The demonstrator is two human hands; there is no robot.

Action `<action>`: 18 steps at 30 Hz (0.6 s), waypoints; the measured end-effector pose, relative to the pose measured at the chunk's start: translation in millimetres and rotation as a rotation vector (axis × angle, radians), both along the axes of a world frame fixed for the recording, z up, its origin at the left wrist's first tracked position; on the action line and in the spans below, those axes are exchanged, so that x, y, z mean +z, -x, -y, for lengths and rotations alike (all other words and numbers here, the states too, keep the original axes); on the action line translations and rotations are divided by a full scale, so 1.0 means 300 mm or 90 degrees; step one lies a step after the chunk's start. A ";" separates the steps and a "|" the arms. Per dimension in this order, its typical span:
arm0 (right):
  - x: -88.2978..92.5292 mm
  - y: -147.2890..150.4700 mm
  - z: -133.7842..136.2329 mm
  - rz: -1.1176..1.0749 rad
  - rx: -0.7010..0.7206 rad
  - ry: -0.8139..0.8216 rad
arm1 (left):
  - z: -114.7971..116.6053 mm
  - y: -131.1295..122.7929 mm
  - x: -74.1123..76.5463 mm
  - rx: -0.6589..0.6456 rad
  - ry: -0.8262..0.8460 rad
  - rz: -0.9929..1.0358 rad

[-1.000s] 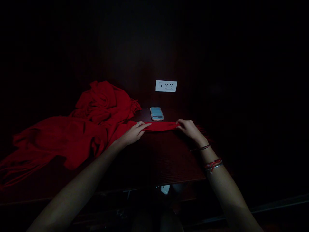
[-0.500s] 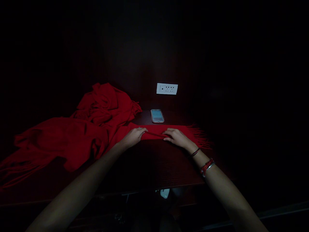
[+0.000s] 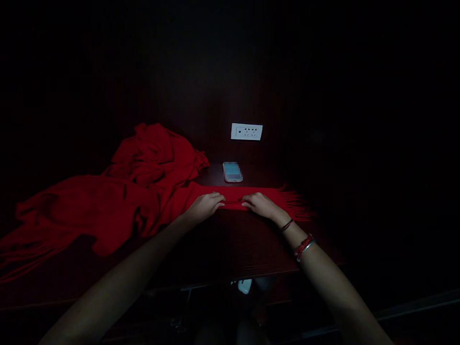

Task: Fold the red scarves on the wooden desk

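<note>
A red fringed scarf (image 3: 230, 192) lies along the dark tabletop, its right part flattened into a narrow strip with tassels at the right end. My left hand (image 3: 206, 207) pinches the strip's near edge, a ring showing on one finger. A short way to the right, my right hand (image 3: 261, 204) is closed on the same edge, with bands and a bangle around that wrist. Between the hands runs a thin fold line. Toward the left the scarf becomes loose and crumpled, with more fringe hanging at the lower left.
Behind the strip lies a phone (image 3: 233, 172) with a blurred screen. A white wall socket (image 3: 246, 132) is set in the dark back panel. The wooden table (image 3: 251, 249) has its front edge near me. Below it a white object (image 3: 245, 286) shows in the dark.
My left hand has shifted slightly right and down along the scarf's edge, closer to my right hand. The raised fold between the hands now lies lower and flatter.
</note>
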State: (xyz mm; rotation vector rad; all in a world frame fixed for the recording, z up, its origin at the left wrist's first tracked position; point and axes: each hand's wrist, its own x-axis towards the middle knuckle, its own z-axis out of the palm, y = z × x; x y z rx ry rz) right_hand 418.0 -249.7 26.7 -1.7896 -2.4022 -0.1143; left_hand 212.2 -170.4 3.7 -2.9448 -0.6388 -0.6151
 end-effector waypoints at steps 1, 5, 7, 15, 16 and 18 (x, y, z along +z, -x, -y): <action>0.005 -0.018 0.004 0.010 -0.013 0.011 | -0.010 0.005 -0.003 0.000 0.008 0.006; 0.022 -0.108 0.018 0.041 -0.111 0.040 | -0.040 0.023 -0.009 0.045 0.004 -0.017; 0.021 -0.136 0.019 0.030 -0.128 0.053 | -0.041 0.023 -0.007 0.078 -0.006 -0.045; 0.006 -0.125 -0.002 -0.022 -0.045 0.014 | -0.014 0.016 0.014 0.145 -0.019 -0.081; 0.011 -0.127 0.001 -0.025 -0.053 -0.003 | -0.011 0.017 0.016 0.147 -0.019 -0.081; 0.024 -0.134 0.009 -0.042 -0.067 -0.035 | -0.007 0.017 0.020 0.149 -0.017 -0.080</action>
